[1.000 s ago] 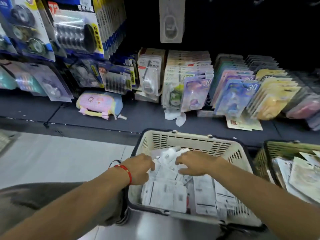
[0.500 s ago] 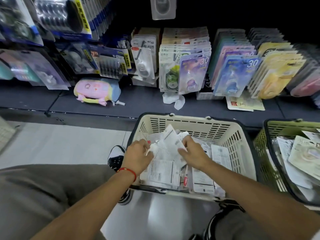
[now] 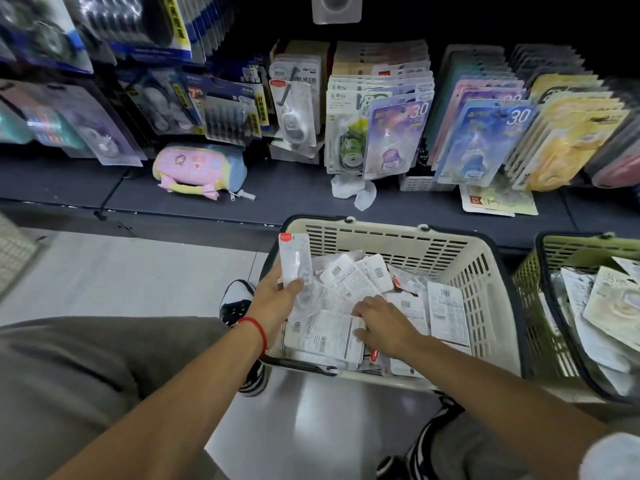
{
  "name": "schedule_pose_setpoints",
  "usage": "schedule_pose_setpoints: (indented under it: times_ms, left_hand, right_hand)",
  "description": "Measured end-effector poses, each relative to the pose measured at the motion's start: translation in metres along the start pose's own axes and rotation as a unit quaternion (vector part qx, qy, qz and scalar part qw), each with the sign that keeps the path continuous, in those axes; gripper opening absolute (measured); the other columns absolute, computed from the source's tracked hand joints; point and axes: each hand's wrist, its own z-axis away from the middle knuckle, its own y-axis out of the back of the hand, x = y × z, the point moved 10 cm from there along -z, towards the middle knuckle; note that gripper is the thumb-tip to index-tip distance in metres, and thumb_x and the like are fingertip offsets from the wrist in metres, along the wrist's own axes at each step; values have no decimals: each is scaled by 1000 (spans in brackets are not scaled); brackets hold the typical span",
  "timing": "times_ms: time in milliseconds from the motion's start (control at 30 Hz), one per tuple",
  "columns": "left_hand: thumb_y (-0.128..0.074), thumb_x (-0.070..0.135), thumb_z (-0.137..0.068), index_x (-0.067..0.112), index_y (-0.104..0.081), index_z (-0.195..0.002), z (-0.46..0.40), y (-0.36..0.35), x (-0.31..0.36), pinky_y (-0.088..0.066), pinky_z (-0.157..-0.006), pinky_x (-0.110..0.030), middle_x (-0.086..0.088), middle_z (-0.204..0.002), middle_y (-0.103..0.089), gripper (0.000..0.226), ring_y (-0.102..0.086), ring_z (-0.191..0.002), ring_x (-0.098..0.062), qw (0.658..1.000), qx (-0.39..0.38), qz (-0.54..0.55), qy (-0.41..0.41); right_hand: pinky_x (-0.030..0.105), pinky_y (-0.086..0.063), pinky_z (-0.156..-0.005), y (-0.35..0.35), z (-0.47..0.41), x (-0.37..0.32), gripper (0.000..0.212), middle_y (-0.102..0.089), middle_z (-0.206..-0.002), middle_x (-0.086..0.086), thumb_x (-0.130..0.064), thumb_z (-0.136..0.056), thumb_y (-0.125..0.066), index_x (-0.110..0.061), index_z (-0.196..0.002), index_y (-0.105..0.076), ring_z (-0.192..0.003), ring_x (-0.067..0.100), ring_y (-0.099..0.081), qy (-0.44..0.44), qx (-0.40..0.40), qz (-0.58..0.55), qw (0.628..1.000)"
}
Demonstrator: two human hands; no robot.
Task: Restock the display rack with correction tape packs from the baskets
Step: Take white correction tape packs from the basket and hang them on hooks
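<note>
Change since half a second ago: my left hand (image 3: 277, 299), then down in the pile with the right, now holds one correction tape pack (image 3: 294, 263) lifted clear above the cream basket (image 3: 485, 271); my right hand (image 3: 379, 322) has moved nearer me and lies on the heap.

Hands: two. Left, red cord at the wrist, fingers and thumb curled round the lower end of the pack. Right, palm down on the loose packs (image 3: 349, 289), fingertips bent over the edge of one white card; whether it truly grips it, I cannot tell.

Baskets: two. The cream one before my knees holds a heap of packs, mostly back side up with barcodes showing, too overlapped to count. The green basket (image 3: 530, 289) stands just beside it on the right, also holding packs.

Held pack: one. Long axis near upright, leaning slightly left; red-tabbed end up and pointing away from me toward the display rack (image 3: 381, 109), clear blister facing me.

Rack: rows of hanging packs above a dark shelf (image 3: 294, 188). One pink pouch (image 3: 197, 168) lies on that shelf, left of centre.
</note>
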Motion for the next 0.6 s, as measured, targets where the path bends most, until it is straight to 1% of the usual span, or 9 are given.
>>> schedule_pose_setpoints:
  times_ms: [33, 100, 167, 200, 267, 333, 400, 500, 600]
  left_hand:
    - [-57, 12, -107, 30, -57, -147, 0, -1, 3, -57, -101, -52, 0, -128, -73, 44, -70, -116, -24, 1000, -8, -25, -14]
    - [-56, 16, -108, 33, -59, -142, 1, -5, 9, -55, -103, -44, 5, -128, -70, 38, -67, -118, -18, 994, -23, -93, -55]
    - [-55, 18, -109, 39, -57, -139, 2, -9, 14, -55, -100, -33, 7, -131, -68, 37, -66, -120, -15, 986, -39, -132, -91]
    - [-54, 19, -109, 42, -55, -139, 3, -13, 15, -54, -96, -26, 9, -131, -68, 37, -65, -119, -11, 983, -51, -141, -103]
    - [-53, 34, -110, 51, -51, -139, 6, -21, 20, -52, -86, -16, 21, -127, -66, 34, -64, -111, 2, 973, -72, -181, -127]
    - [-51, 52, -107, 55, -49, -142, 10, -29, 21, -50, -84, -17, 28, -124, -63, 35, -61, -107, 6, 962, -92, -215, -141]
    - [-51, 55, -106, 54, -49, -144, 12, -38, 20, -49, -89, -19, 25, -127, -63, 38, -59, -114, 6, 960, -110, -217, -139]
    - [-55, 51, -105, 50, -54, -143, 16, -47, 17, -46, -87, -13, 19, -131, -65, 38, -59, -120, 2, 964, -130, -198, -123]
    - [-75, 50, -93, 52, -55, -139, 22, -55, 13, -53, -82, -9, 28, -121, -69, 50, -64, -113, 8, 969, -164, -154, -98]
  right_hand:
    - [35, -43, -100, 1, -1, -2, 31, -58, -126, 4, -28, -99, -68, -14, -127, -62, -121, 23, -49, 8, 22, -19, 1000]
    - [37, -47, -94, 13, 0, 2, 15, -60, -110, -3, -21, -97, -69, -21, -110, -63, -103, 16, -55, -13, 58, -130, 990]
    - [39, -52, -82, 26, 1, 10, 15, -66, -101, -1, -14, -97, -68, -26, -100, -59, -82, 13, -59, -50, 46, -285, 956]
    - [36, -53, -78, 36, 3, 13, 18, -69, -105, 2, -12, -97, -67, -27, -102, -59, -80, 14, -62, -62, 43, -348, 934]
    - [34, -57, -78, 55, 8, 19, 27, -70, -119, 2, -4, -98, -63, -27, -113, -64, -82, 15, -67, -79, 52, -454, 886]
    - [43, -59, -79, 74, 10, 25, 26, -72, -123, 1, 1, -97, -62, -13, -113, -76, -77, 22, -69, -87, 65, -535, 838]
    - [35, -58, -74, 88, 11, 26, 15, -77, -110, 9, -1, -96, -67, -1, -97, -82, -71, 21, -66, -78, 63, -604, 790]
    - [19, -53, -58, 94, 12, 20, 22, -74, -77, 10, -11, -99, -67, -2, -86, -83, -64, 14, -60, -67, 38, -717, 693]
    - [16, -53, -54, 83, 8, 9, 28, -67, -76, 8, -26, -97, -70, -5, -82, -80, -59, 9, -58, -85, 20, -798, 597]
